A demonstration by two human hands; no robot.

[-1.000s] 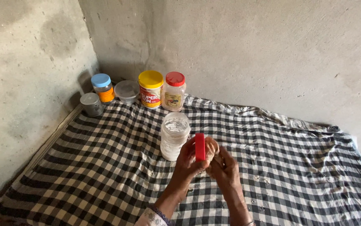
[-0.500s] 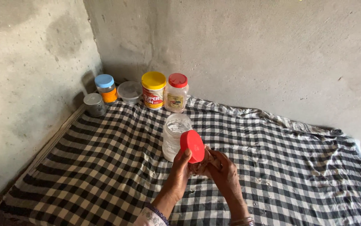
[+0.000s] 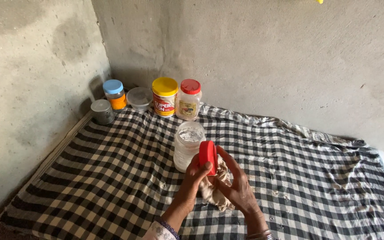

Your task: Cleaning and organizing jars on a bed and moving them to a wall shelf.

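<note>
The left hand [image 3: 196, 175] pinched a red lid [image 3: 208, 155] on edge between thumb and fingers, while the right hand [image 3: 236, 189], fingers loosely curled, pressed a pale cloth [image 3: 214, 193] against it from 5 o'clock. The open clear jar [image 3: 188, 146] stood on the checked sheet [image 3: 112, 178] just beside the lid at 10 o'clock. Judged sound practice: hold the lid firm, and work the cloth round rim and inside, clear of the jar.

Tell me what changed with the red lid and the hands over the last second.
The left hand turned the red lid, from edge-on to tilted with its face showing, and still holds it. The right hand keeps the cloth against it. The open clear jar and the back-row jars stayed put.
</note>
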